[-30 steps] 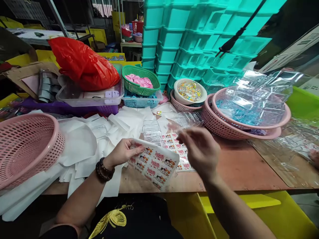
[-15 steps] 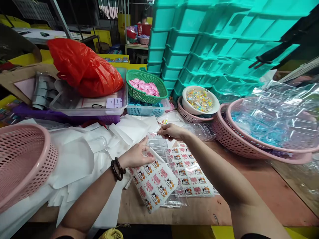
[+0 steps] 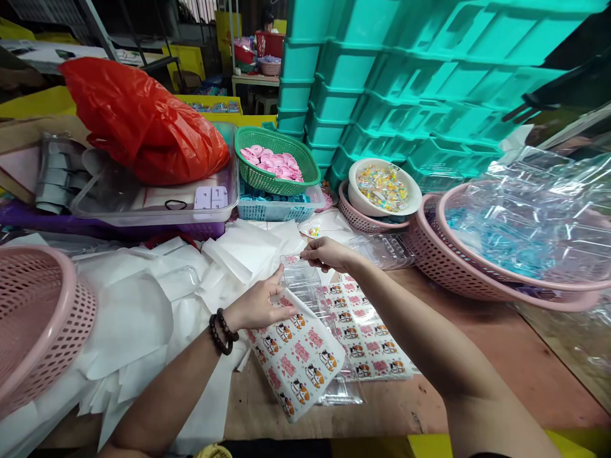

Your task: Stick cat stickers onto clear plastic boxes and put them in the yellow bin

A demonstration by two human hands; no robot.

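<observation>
My left hand (image 3: 260,304), with dark beads at the wrist, holds a white sheet printed with cats and pink marks (image 3: 305,356), thumb on top and fingers beneath its upper part. Fingers pinched, my right hand (image 3: 327,253) is at the far end of a clear plastic tray (image 3: 303,277), whose corner its fingertips seem to grip. The tray lies partly under the sheet. To the right, a stack of similar printed sheets (image 3: 365,331) rests on the table. More clear plastic shows below the held sheet.
White papers (image 3: 128,305) cover the left side beside a pink basket (image 3: 71,305). Behind stand a red bag (image 3: 143,121), a green basket of pink pieces (image 3: 305,156), a white bowl of small packets (image 3: 415,191) and stacked teal crates (image 3: 353,63). Pink baskets (image 3: 429,254) hold clear plastic at right.
The view has shifted slightly. Both hands keep nearly the same place and grip, and the held sheet's lower edge sits a little lower and further right.
</observation>
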